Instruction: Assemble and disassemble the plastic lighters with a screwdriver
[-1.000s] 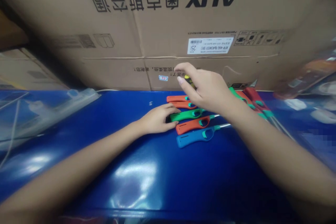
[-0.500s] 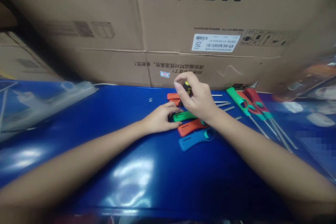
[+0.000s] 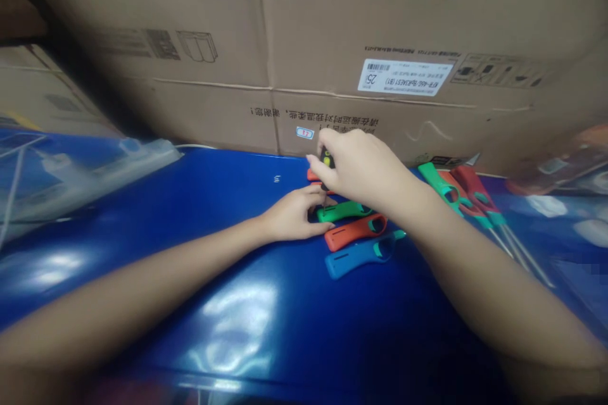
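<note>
A row of long-nosed lighters lies on the blue table: a green lighter, an orange lighter and a blue lighter, with more orange ones partly hidden behind my hands. My left hand rests on the table, fingers curled against the butt end of the green lighter. My right hand hovers above the row, pinching a small black-and-yellow screwdriver upright, its thin tip pointing down near the lighter ends.
A big cardboard box with printed lettering stands along the table's far edge. A second cluster of green and red lighters lies to the right. Clear plastic wrapping sits at the left, and other packaging at the far right.
My right hand has come down and slightly left with the screwdriver, closer to the lighter ends. My left hand stays at the green lighter. The view has shifted a little.
</note>
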A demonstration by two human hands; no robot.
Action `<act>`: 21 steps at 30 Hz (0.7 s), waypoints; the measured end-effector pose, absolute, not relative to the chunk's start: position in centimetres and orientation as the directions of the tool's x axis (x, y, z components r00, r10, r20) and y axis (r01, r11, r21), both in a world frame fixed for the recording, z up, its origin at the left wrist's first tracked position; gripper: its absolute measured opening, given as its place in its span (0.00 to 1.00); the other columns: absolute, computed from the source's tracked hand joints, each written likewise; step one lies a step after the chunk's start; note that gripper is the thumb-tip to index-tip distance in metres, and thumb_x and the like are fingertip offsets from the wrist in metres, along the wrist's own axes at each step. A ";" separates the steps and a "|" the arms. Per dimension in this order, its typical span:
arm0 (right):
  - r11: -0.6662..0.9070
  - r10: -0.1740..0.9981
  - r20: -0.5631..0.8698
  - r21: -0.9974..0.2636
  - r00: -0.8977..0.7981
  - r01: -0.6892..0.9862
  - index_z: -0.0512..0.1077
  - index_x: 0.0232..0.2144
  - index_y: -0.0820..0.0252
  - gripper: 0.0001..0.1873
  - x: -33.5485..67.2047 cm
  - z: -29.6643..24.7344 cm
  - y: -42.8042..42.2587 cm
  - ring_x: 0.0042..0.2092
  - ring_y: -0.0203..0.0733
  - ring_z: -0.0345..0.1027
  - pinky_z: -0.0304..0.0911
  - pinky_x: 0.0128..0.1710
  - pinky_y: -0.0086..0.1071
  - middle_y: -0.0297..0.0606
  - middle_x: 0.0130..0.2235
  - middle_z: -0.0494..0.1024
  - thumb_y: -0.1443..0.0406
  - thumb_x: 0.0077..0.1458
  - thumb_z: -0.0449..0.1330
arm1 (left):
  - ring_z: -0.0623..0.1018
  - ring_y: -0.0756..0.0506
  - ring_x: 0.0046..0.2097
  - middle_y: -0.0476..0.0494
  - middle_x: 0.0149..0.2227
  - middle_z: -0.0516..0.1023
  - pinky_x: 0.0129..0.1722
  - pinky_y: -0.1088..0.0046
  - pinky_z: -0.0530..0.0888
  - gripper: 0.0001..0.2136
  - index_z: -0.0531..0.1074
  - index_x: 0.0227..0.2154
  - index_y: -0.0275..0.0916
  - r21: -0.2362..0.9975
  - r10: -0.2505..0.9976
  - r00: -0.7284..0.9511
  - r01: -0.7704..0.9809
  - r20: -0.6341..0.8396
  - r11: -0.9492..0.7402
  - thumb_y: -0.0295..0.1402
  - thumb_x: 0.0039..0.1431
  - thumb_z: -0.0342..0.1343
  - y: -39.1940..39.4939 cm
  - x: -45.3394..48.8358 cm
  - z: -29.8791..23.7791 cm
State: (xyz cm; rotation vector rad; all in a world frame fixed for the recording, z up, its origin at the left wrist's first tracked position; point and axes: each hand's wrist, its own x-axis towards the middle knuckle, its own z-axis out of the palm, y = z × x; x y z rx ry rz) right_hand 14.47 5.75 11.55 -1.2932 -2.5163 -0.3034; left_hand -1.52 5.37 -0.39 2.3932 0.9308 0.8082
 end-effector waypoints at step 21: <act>0.736 0.640 0.342 -0.015 -0.688 0.677 0.69 0.37 0.59 0.12 16.3 12.1 4.9 0.29 0.41 0.64 0.47 0.29 0.34 0.39 0.30 0.75 0.59 0.65 0.51 | 0.78 0.38 0.52 0.38 0.50 0.79 0.52 0.61 0.76 0.15 0.77 0.48 0.38 0.564 0.681 0.629 0.428 0.376 -0.706 0.35 0.58 0.63 5.5 -1.7 -0.7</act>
